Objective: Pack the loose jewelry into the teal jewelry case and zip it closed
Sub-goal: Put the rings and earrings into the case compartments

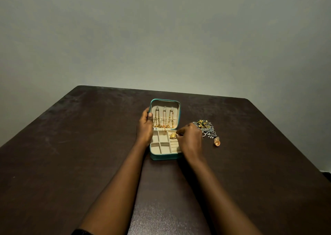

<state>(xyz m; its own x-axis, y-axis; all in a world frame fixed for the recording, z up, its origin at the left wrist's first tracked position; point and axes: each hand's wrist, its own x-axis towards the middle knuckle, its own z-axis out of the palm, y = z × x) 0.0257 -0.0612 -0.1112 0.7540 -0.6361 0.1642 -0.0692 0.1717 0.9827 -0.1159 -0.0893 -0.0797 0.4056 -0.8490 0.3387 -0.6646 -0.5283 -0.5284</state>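
The teal jewelry case (163, 156) lies open on the dark table, its lid (165, 103) standing up at the back. Three gold chains (164, 118) hang inside the lid. The cream tray below has several compartments. My left hand (145, 125) grips the lid's left edge, thumb on the inside. My right hand (189, 136) pinches a small gold piece (173, 135) over the tray's back right compartment. To the right of the case lies a pile of loose silver and green jewelry (204, 126), with a gold earring (217, 142) at its near end.
The dark brown table (89, 145) spreads wide on every side of the case. Its far edge meets a plain grey wall (161, 38). The table's right edge falls away at the frame's right side.
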